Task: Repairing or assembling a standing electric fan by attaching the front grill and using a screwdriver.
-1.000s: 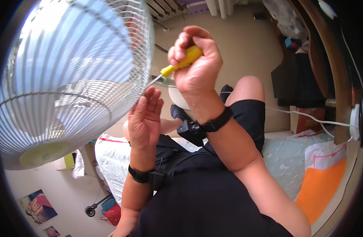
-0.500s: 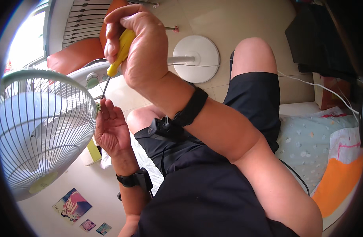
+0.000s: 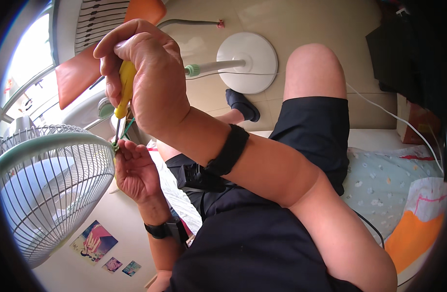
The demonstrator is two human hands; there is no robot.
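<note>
My right hand [image 3: 157, 80] is wrapped round a screwdriver's yellow handle [image 3: 128, 82]. Its thin metal shaft [image 3: 118, 130] points down to a small green clip [image 3: 115, 147] on the rim of the fan guard. Just below, my left hand [image 3: 138, 175] has its palm showing and its fingers bent together against that clip. The wire fan guard [image 3: 63, 182], edged in pale green, fills the left side with light blue blades [image 3: 33, 180] behind the wires. Whether the screwdriver's tip sits in a screw is too small to tell.
The fan's round white base [image 3: 260, 53] and pole [image 3: 218, 65] stand on the tiled floor ahead. A white cord [image 3: 393, 108] runs across to the right. An orange chair [image 3: 77, 78] is by the window; a flowered cloth [image 3: 374, 175] lies at the right.
My right hand and the screwdriver have shifted left and down in the picture, with the shaft now more upright. The fan guard appears tilted differently, its rim more edge-on. My left hand stays at the clip.
</note>
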